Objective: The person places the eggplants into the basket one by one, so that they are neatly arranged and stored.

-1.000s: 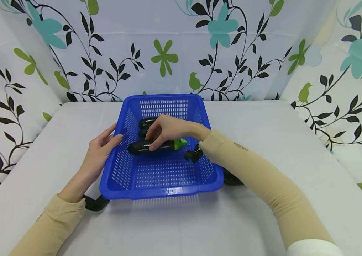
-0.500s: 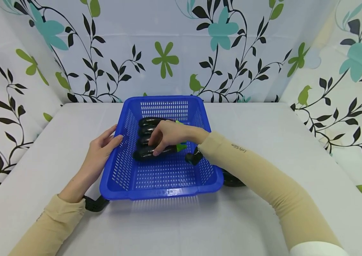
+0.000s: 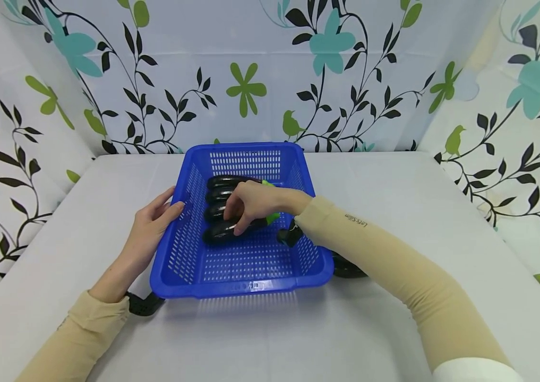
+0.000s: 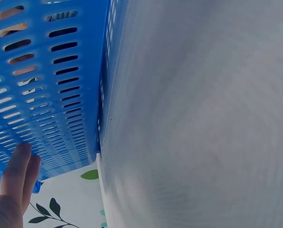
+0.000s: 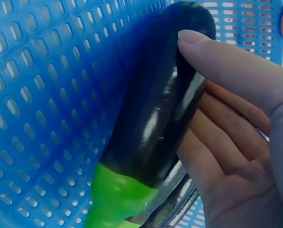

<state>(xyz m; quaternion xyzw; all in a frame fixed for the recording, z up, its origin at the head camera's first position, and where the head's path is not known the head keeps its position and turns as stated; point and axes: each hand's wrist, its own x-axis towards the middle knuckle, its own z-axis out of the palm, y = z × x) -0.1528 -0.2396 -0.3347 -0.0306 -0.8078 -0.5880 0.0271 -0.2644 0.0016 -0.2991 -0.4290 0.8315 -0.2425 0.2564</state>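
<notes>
Shifted since a second ago: nearest eggplant (image 3: 224, 232) lowered from a raised, level hold to the basket floor, now angled with its dark end toward the basket's left wall and green cap (image 3: 272, 217) toward the right; right hand (image 3: 250, 203) carried down with it. Blue basket (image 3: 241, 286): perforated plastic, rectangular, resting on white surface (image 3: 270, 339), unmoved. Contents: four dark glossy eggplants lying side by side, three (image 3: 219, 196) stacked toward the far wall, the fourth nearest the viewer. Right hand: inside the basket, fingers (image 5: 217, 61) curved over the fourth eggplant, thumb along its top, remaining fingers against its far side as seen from the right wrist; a light grasp, not a tight fist. Second eggplant (image 5: 177, 202) glimpsed just beneath the held one in the right wrist view. Left hand (image 3: 150, 228): outside the basket, fingers straight and relaxed, tips resting against the left wall and rim; confirmed from the left wrist, fingertips (image 4: 18, 166) touching the slotted wall (image 4: 46, 85). Sleeves: beige, both arms. Wrist straps: black, one at the left wrist (image 3: 143, 303) on the surface, one at the right wrist (image 3: 291, 233) over the basket's right rim. Backdrop: white sheet printed with black vines, teal and green flowers (image 3: 246, 87), on three sides.
</notes>
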